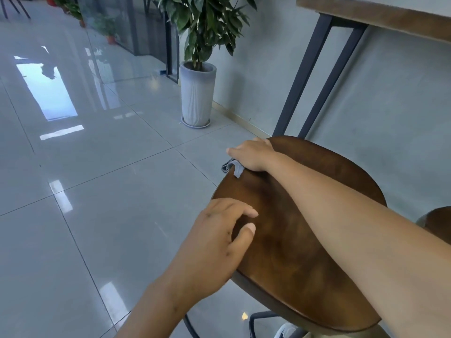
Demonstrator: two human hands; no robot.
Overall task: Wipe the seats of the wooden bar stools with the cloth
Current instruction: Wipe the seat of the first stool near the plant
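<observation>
A dark brown wooden bar stool seat (292,240) fills the lower right of the head view. My right hand (253,154) reaches across it to the far left edge and presses a small grey cloth (233,167) down there; most of the cloth is hidden under the palm. My left hand (219,240) rests on the near left edge of the seat, fingers spread over the rim and thumb on top. The edge of a second stool seat (436,220) shows at the right.
A potted plant in a tall grey pot (197,93) stands against the wall beyond the stool. A counter (375,13) on dark metal legs (307,76) runs above at the right. Glossy grey floor tiles (97,191) spread to the left.
</observation>
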